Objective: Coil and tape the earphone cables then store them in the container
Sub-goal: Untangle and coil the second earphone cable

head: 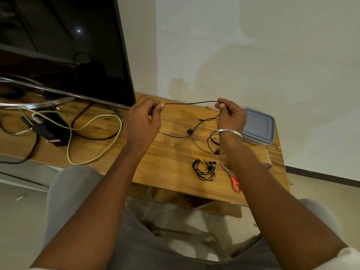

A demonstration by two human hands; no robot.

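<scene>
knees in grey trousers nearest, then the edge of the worn, grainy wooden table. first on it: a coiled black earphone bundle, thin glossy wire in tight loops with pale flecks that may be tape. it looks done but isn't stored. risk there: it sits near the table edge, so a forearm sweep could knock it off. just right of it lie small scissors with orange plastic handles, steel blades pointing away. they're close enough to snag or nick trailing wire. further out is the loose black earphone cable. left hand pinches it between thumb and forefinger, other fingers curled in. right hand pinches it the same way, thin silver bangle on that wrist. the span between the hands is raised and near taut. the rest drops from the right hand and trails on the wood, earbuds lying apart. my read: pulling harder strains the thin wire, and the slack tail can knot or catch the bangle while coiling. behind the right hand is a flat rectangular plastic container with a blue-grey lid, lid on, so it needs opening first. no tape roll clearly visible. far left: dark glossy tv screen and a looping yellow-green cable.
</scene>
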